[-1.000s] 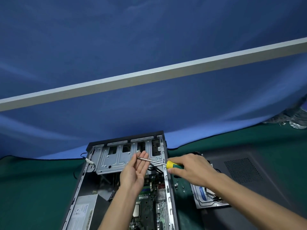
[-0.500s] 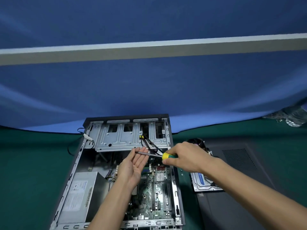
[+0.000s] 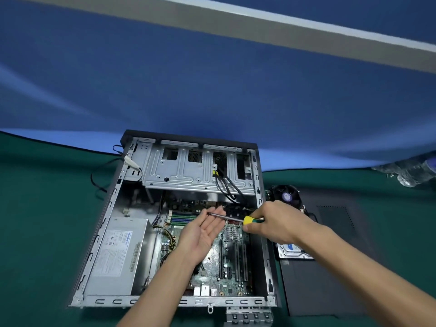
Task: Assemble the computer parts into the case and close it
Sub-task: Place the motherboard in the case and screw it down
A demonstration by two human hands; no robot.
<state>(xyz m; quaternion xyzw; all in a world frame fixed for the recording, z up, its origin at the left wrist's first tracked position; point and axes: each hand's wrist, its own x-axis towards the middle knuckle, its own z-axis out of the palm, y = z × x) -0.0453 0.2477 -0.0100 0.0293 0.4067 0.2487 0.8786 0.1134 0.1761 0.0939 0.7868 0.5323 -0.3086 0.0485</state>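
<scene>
Both hands have dropped toward frame centre over the open grey metal computer case (image 3: 257,185). Right hand (image 3: 280,223) grips the yellow-and-green-handled screwdriver (image 3: 238,218); left hand (image 3: 203,232) lies flat, palm up, under its tip. A slip could jab the green motherboard (image 3: 232,260) or drop a screw.

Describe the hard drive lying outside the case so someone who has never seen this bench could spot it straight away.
Start at the open grey metal computer case lying on the green table mat. Just beyond its right wall, a dark flat side panel lies on the mat, and the silver hard drive lies by the panel's far-left corner, partly under the right hand. Its blue-and-white label distinguishes it from the round black cooling fan behind.
</scene>
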